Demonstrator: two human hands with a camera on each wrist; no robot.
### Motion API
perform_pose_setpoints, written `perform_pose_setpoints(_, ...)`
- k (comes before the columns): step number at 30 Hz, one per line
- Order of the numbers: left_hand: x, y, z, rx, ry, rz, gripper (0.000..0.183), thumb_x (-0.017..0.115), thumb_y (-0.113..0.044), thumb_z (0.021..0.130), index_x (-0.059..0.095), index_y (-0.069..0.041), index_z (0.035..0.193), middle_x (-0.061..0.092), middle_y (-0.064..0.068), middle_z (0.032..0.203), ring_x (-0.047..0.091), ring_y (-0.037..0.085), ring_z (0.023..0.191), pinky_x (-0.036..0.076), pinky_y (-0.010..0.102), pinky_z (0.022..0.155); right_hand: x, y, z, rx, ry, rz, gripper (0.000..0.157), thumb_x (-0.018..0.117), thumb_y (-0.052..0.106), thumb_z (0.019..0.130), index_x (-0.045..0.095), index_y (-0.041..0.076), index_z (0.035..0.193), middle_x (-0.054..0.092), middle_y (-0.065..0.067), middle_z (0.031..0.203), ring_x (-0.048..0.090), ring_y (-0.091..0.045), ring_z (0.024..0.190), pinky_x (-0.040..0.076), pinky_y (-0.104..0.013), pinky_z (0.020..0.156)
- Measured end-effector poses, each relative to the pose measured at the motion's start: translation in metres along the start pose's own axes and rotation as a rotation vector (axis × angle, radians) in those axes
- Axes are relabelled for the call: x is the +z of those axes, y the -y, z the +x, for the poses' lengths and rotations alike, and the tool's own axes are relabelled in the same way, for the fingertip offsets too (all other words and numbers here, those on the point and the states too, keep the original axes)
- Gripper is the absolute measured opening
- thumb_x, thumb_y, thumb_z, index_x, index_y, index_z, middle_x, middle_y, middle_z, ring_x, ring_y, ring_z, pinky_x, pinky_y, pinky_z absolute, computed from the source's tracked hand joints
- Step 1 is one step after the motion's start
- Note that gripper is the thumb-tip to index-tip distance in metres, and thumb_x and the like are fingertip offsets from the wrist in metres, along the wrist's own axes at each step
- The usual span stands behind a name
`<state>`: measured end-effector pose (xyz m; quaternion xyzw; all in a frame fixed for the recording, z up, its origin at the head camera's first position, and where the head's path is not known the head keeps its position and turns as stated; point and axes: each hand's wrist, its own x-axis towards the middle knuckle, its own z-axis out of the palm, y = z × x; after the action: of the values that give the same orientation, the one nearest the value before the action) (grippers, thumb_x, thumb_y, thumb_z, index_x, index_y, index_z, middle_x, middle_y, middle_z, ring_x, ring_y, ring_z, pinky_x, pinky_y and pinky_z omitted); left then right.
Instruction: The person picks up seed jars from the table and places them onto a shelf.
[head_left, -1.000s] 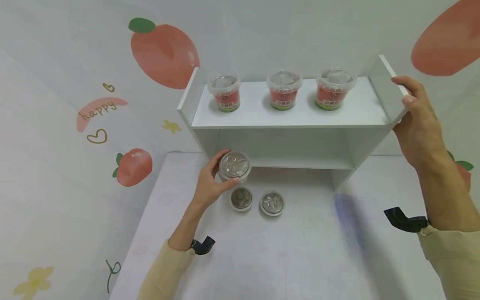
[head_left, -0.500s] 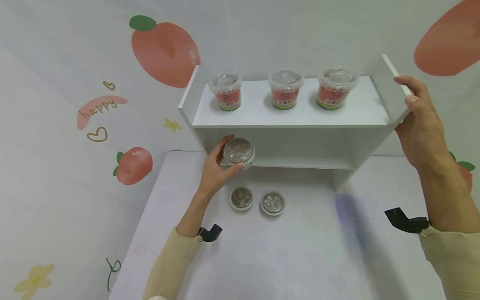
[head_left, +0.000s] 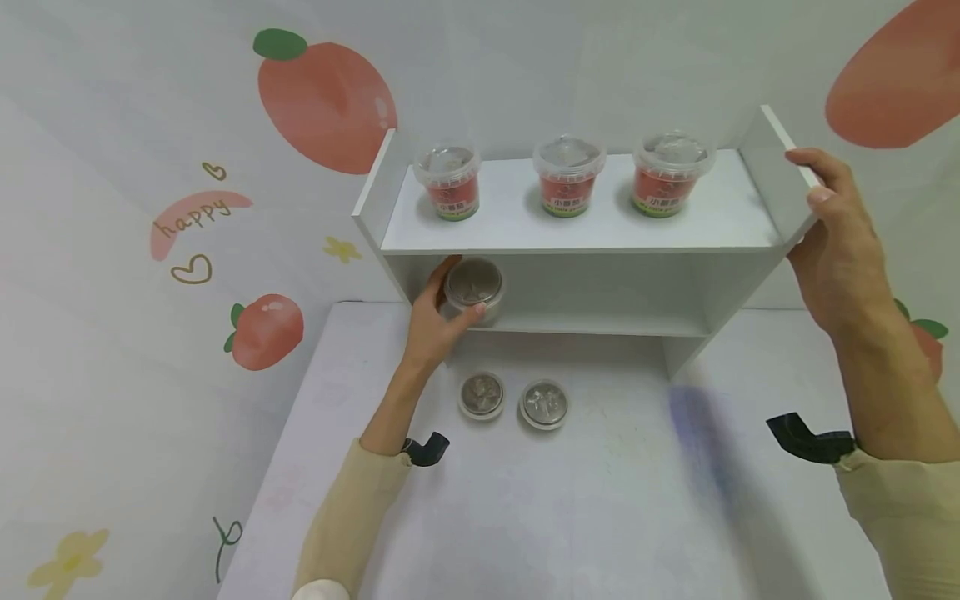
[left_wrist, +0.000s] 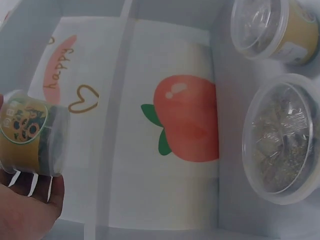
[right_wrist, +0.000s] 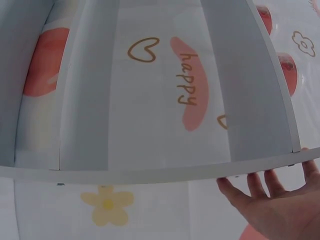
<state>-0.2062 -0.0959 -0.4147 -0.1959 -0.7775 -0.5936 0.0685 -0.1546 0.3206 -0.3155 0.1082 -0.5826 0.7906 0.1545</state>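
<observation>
My left hand grips a round clear-lidded plastic tub at the left end of the shelf unit's middle level. In the left wrist view this tub shows a yellow label, and fingers curl round it. With my right hand I hold the right side panel of the white shelf unit. The right wrist view has its fingers against the panel's edge. Two similar tubs, one left and one right, stand on the table below; their labels show yellow in the left wrist view.
Three tubs with red-and-green labels stand on the top shelf: left, middle and right. The middle shelf's front edge overhangs the white table. Behind is a wall with printed fruit.
My left hand has carried its tub up from above the table tubs into the left part of the middle shelf level. The right hand keeps its hold on the side panel.
</observation>
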Motion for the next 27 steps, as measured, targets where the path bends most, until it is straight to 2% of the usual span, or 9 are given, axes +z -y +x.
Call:
perform_pose_setpoints(10,0.001,0.007,0.007,-0.071,-0.027,0.043,0.082,0.077,-0.018,0.087,0.032,-0.002,0.153,0.036,0.017,0.155,0.035,0.025,0.143,0.032,0.035,0.114,0.001,-0.001,0.000,0.002,-0.006,-0.001,0.051,0.051,0.018,0.091,0.045,0.015,0.142,0.028,-0.007,0.150,0.029,-0.023,0.131,0.024,-0.042,0.099)
perform_pose_setpoints(15,0.001,0.011,0.010,-0.087,-0.030,0.022,0.083,0.076,-0.013,0.088,0.028,-0.002,0.154,0.033,0.019,0.156,0.035,0.028,0.144,0.032,0.036,0.114,0.001,-0.001,0.001,0.002,-0.011,0.010,0.050,0.052,0.018,0.091,0.046,0.015,0.141,0.029,-0.007,0.149,0.030,-0.023,0.129,0.029,-0.038,0.096)
perform_pose_setpoints(19,0.000,0.012,0.013,-0.075,-0.022,-0.016,0.084,0.073,-0.005,0.089,0.021,0.003,0.154,0.027,0.023,0.157,0.030,0.033,0.145,0.029,0.039,0.116,0.000,-0.002,0.001,0.001,-0.008,0.018,0.050,0.053,0.017,0.091,0.046,0.015,0.141,0.029,-0.007,0.149,0.030,-0.024,0.129,0.030,-0.038,0.095)
perform_pose_setpoints(21,0.000,0.009,0.013,-0.078,-0.015,-0.022,0.083,0.072,-0.002,0.089,0.020,0.006,0.153,0.027,0.025,0.156,0.029,0.035,0.145,0.027,0.040,0.117,0.000,-0.003,0.002,-0.001,-0.006,0.019,0.050,0.053,0.017,0.091,0.046,0.014,0.141,0.029,-0.007,0.149,0.030,-0.024,0.129,0.030,-0.037,0.095)
perform_pose_setpoints(27,-0.001,-0.019,0.011,-0.093,0.003,0.004,0.075,0.069,0.001,0.089,0.025,0.013,0.149,0.033,0.031,0.151,0.033,0.039,0.143,0.029,0.041,0.116,-0.001,-0.004,0.003,-0.006,-0.013,0.047,0.049,0.054,0.017,0.090,0.048,0.013,0.139,0.032,-0.009,0.147,0.032,-0.024,0.127,0.033,-0.035,0.092)
